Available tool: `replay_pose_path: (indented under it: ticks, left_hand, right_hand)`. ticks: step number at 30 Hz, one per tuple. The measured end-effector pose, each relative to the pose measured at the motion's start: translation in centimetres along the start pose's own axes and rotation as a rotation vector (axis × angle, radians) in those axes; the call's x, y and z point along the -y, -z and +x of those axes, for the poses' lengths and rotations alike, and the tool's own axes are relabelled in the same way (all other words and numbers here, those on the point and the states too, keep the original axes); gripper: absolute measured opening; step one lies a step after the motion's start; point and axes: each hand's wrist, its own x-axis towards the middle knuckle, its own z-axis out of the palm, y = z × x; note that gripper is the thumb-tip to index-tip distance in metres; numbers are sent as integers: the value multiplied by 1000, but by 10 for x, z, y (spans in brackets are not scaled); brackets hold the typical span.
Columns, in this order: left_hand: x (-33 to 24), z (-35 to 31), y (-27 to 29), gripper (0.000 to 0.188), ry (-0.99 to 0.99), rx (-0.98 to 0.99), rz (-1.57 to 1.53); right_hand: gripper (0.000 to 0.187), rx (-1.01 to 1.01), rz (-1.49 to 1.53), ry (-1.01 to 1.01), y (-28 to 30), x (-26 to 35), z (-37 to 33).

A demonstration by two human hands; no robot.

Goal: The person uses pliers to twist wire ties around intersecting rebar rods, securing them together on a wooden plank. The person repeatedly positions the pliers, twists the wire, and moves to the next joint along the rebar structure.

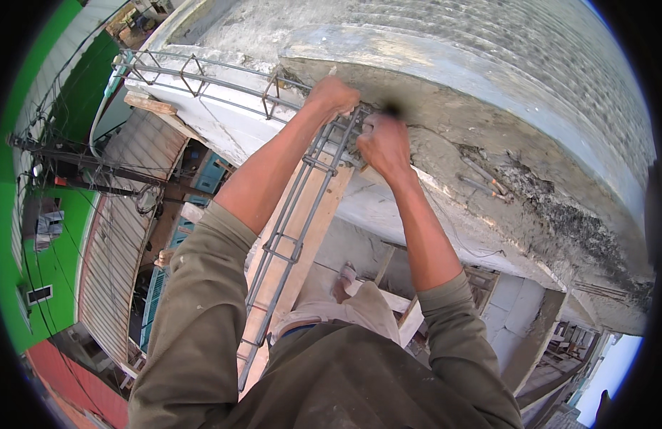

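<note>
A rebar cage [299, 239] of long steel bars with bent ties lies along a wooden plank [324, 207]. Its far end meets a second rebar cage [195, 80], which runs left along the ledge. Right where they join, my left hand [331, 99] is closed, its fingers curled at the bars. Close by on the right, my right hand [385, 143] is also closed at the cage's end, knuckles up. What either hand pinches is hidden by the fingers. A dark blurred spot covers the area just beyond my right hand.
Rough concrete ledge [445, 136] spans the far side, with two short metal bars with orange ends [488, 182] on it. Below are wooden framing and my foot [343, 281]. To the left, overhead wires [80, 154] cross before a corrugated roof [123, 264] and a green building.
</note>
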Motion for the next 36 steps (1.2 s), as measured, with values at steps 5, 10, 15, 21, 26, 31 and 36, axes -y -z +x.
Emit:
replay_pose_path:
  ticks: [5, 10, 15, 21, 26, 31, 36]
  left_hand:
    - [-6, -30, 2, 26, -112, -40, -159]
    - [2, -47, -3, 27, -293, -162, -46]
    - [5, -54, -12, 28, -463, -311, -101]
    - [11, -59, -20, 24, -577, -466, 98]
    - [4, -58, -31, 23, -674, -627, 149]
    - [-3, -62, -21, 21, -510, -478, 238]
    - [-10, -68, -26, 17, -612, -477, -116]
  right_hand:
    - [19, 62, 18, -46, 5, -13, 6]
    - [19, 114, -15, -133, 20, 12, 5]
    - [16, 32, -82, 24, 13, -2, 17]
    - [14, 101, -116, 15, 31, 7, 4]
    - [15, -30, -95, 51, 15, 1, 2]
    - [15, -54, -58, 17, 10, 1, -5]
    - [15, -80, -71, 52, 5, 5, 1]
